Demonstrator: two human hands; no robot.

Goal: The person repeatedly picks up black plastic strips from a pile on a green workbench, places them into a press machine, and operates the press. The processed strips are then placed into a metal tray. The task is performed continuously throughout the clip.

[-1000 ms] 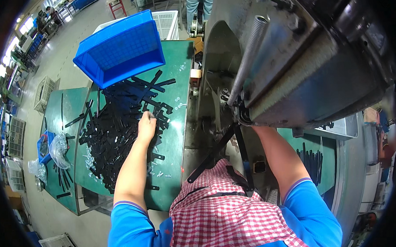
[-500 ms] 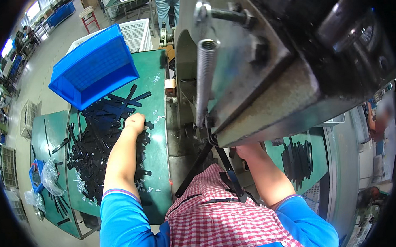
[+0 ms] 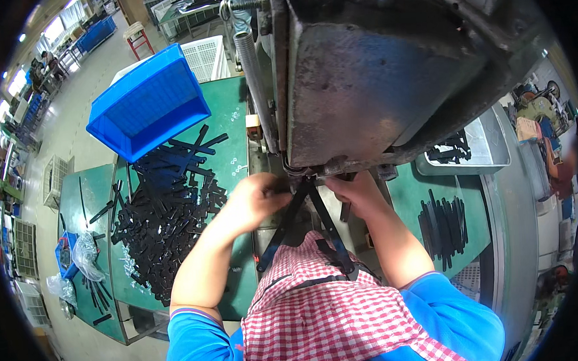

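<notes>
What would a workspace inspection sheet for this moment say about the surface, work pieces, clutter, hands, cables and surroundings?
Surface: green tabletop at left, another green tabletop at right.
Work pieces: two black strips spread in a V below the metal machine head; pile of black parts at left; row of black strips and metal tray of black parts at right.
Clutter: tilted blue crate above the pile; clear plastic bag at far left.
Hands: left hand blurred beside the V, hold unclear; right hand opposite, beside a dark piece.
Cables: nothing seen.
Surroundings: red-legged stool, white crate.
</notes>
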